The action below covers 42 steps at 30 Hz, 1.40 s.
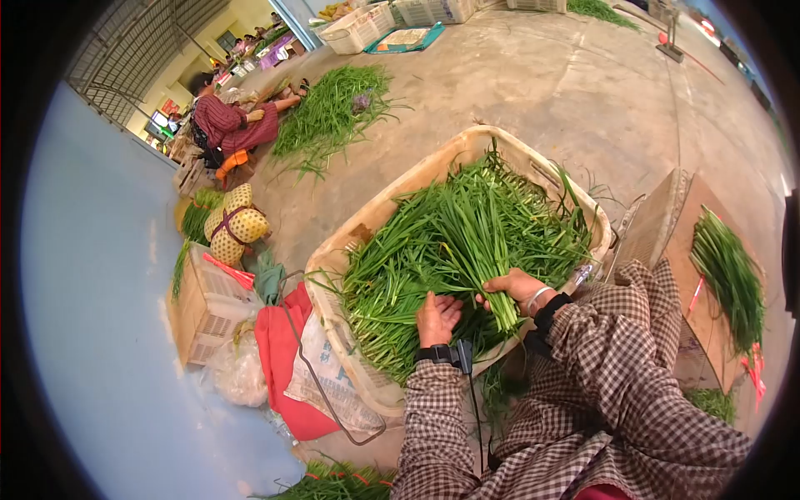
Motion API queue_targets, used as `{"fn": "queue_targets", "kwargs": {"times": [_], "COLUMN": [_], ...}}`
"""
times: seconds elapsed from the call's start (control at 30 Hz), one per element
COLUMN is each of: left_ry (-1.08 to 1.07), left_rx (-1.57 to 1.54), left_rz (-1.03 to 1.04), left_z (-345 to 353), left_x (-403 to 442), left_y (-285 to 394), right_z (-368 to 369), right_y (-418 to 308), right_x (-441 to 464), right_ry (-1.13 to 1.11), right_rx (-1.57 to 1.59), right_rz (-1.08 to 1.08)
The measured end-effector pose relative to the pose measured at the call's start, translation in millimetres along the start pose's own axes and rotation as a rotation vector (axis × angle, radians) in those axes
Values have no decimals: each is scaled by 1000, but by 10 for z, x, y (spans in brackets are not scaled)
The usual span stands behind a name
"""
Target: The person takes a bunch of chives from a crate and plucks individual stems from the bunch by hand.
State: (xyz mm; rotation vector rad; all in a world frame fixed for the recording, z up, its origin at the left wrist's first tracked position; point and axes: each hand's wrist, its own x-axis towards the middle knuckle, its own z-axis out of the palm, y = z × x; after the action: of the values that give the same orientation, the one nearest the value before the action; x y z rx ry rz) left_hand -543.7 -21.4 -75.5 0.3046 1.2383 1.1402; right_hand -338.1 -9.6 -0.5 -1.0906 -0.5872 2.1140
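Right hand was closed round the bunch near its stem ends, leaves pointing forward and slightly left; the open left hand lay just left.

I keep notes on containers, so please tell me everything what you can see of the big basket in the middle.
The basket is off-white, seemingly hard plastic, roughly rectangular with rounded corners; its wall has brownish stains. Long green leaves heap inside and hide its bottom. Over them, the left hand is open and the right hand grips a bundle. A printed sack lies beside it.
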Motion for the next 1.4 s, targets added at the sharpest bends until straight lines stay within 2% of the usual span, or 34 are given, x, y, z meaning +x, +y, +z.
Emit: {"fn": "queue_targets", "kwargs": {"times": [0.03,0.1,0.17,0.2,0.23,0.3,0.33,0.37,0.57,0.63,0.7,0.77,0.83,0.87,0.9,0.97,1.0,1.03,1.1,1.13,1.17,1.23,1.27,1.3,1.33,1.4], "left_ry": [-111,-173,-318,-376,-384,-415,-512,-516,-257,-185,-273,-232,-233,-282,-280,-231,-72,-76,43,-68,-75,-6,-46,-19,15,62], "left_rx": [-204,-330,-322,-326,-327,-85,-120,-118,-146,-88,61,142,366,378,378,662,834,835,964,1101,1107,926,842,649,665,402], "left_rz": [-188,-234,-89,-5,-5,156,170,166,200,206,216,227,11,-28,-27,-25,49,50,228,168,171,185,225,418,508,620], "left_z": [-7,62,183,242,326,502,515,536,483,396,265,232,279,330,360,438,513,536,594,622,612,482,382,322,380,332], "left_x": [23,26,17,-40,-136,-309,-379,-377,-403,-450,-491,-493,-491,-413,-299,-91,-32,-10,-1,-74,-59,-17,-21,-118,-375,-654], "left_y": [-10,-71,-117,-138,-84,5,31,27,13,-7,-9,-41,19,-6,-60,-150,-147,-149,-106,16,-1,-121,-141,-189,-31,5], "right_z": [16,51,56,50,42,-6,-46,-71,-89,-75,-78,-76,-31,-16,-4,1,9,12,13,15,18,66,70,69,86,64], "right_y": [-16,-38,-101,-122,-137,-127,-103,-72,-85,-82,-65,-53,-61,-70,-83,-65,-71,-83,-112,-138,-168,-286,-354,-421,-470,-551], "right_x": [-39,-139,-248,-303,-348,-387,-382,-382,-374,-340,-296,-279,-300,-323,-335,-332,-353,-366,-380,-401,-427,-561,-629,-705,-787,-914], "right_ry": [1,-35,-55,-130,-206,-224,-231,-239,-245,-155,-152,-204,-187,-180,-173,-179,-187,-196,-193,-198,-204,-255,-310,-363,-360,-432], "right_rx": [-5,97,132,214,295,315,333,354,386,412,428,472,465,401,337,309,309,308,308,324,341,406,439,470,463,496], "right_rz": [-4,-93,-85,-97,-110,-135,-160,-182,-159,-130,-130,-118,-110,-94,-80,-106,-110,-114,-137,-158,-180,-182,-197,-213,-258,-295]}}
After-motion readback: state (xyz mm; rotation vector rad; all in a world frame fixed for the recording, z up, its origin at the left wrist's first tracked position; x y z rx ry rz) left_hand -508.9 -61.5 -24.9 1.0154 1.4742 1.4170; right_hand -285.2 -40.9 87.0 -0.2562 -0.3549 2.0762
